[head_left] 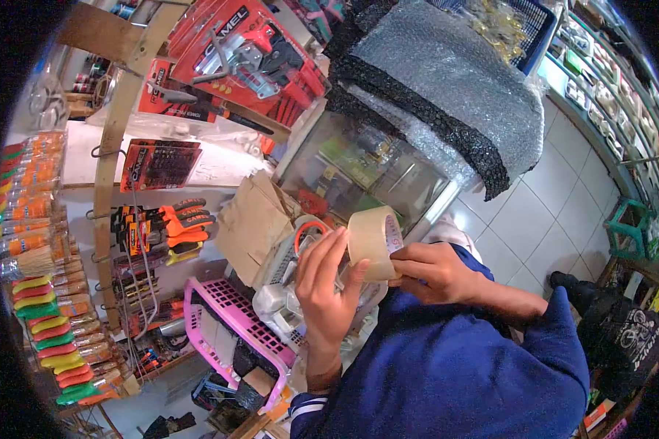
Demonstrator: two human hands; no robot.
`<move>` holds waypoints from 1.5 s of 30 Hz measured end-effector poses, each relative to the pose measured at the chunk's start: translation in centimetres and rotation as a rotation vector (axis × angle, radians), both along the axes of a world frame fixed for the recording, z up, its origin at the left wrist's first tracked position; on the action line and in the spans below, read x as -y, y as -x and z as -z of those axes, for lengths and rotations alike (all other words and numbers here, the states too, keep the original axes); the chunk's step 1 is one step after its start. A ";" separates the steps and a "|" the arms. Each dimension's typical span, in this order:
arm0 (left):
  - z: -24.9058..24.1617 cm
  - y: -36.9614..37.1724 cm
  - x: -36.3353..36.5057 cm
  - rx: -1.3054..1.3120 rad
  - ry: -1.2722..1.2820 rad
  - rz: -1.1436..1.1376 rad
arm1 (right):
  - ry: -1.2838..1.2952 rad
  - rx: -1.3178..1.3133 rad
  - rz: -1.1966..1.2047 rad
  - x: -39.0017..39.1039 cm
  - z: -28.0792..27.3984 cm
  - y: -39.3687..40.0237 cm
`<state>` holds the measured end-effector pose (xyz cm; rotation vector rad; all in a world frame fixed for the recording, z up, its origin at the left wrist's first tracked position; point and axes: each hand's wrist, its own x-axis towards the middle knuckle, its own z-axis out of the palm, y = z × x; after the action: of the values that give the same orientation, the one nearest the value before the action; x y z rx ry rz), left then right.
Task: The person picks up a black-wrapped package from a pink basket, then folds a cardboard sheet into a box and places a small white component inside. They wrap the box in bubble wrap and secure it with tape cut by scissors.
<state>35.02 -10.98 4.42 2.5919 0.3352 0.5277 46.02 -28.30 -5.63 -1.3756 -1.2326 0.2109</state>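
Note:
A wide roll of clear, yellowish tape (pixel 370 243) is held up between my two hands, in front of my navy-blue top. My left hand (pixel 324 287) supports the roll from its left side, with the fingertips and thumb pressed on its outer face. On the right, my right hand (pixel 433 272) pinches the lower right rim, its fingertips near the core opening. Whether a loose tape end is between those fingertips is too small to tell.
Bubble wrap (pixel 447 80) lies over a glass display case (pixel 359 168). A pink plastic basket (pixel 234 322) and a cardboard box (pixel 252 230) stand at the left, near hanging packaged tools (pixel 165 164). At the right is a green stool (pixel 628 227).

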 end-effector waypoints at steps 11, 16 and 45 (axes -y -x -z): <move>-0.5 -0.1 -0.8 -0.088 0.046 -0.032 | 0.059 0.141 -0.114 0.2 1.7 -1.3; 0.4 -0.1 -0.8 -0.161 0.102 -0.074 | 0.027 0.159 -0.112 0.1 1.7 -1.8; 1.9 1.8 -0.4 -0.154 0.104 -0.102 | 0.028 0.139 -0.230 -1.9 0.7 -4.3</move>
<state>33.20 -10.55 2.53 2.5292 0.5347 0.3357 50.34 -26.36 -6.31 -1.2883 -1.5103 0.2978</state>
